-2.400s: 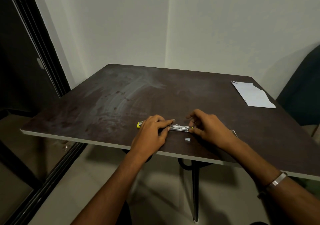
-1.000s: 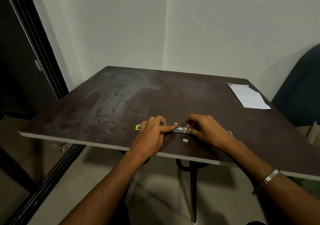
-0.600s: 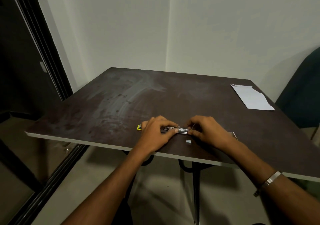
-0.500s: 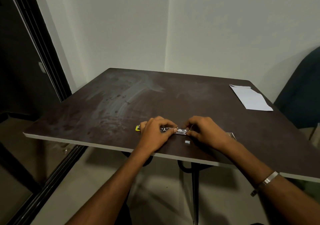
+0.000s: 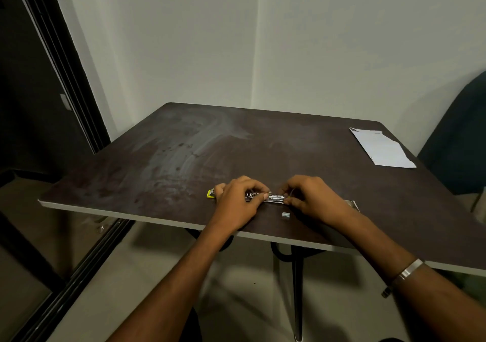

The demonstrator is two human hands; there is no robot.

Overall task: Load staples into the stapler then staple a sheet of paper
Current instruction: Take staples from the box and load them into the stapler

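Note:
A small stapler (image 5: 273,197) with a shiny metal channel and a yellow end (image 5: 210,194) lies opened out flat near the front edge of the dark table (image 5: 184,157). My left hand (image 5: 236,199) grips its left part, fingertips curled over the metal. My right hand (image 5: 313,197) pinches at the right end of the channel; what its fingertips hold is too small to tell. A short loose block of staples (image 5: 285,214) lies on the table just in front of my right hand. A white sheet of paper (image 5: 381,148) lies at the far right of the table.
A pale flat thing (image 5: 353,204) shows behind my right wrist. The table's front edge runs just under my hands. A dark chair (image 5: 457,142) stands at the right, a dark door frame (image 5: 65,65) at the left, white walls behind.
My left fingers have slid right along the stapler, from pointing at it to curling over the metal channel. My right hand has stayed at the channel's right end. The camera shifted slightly.

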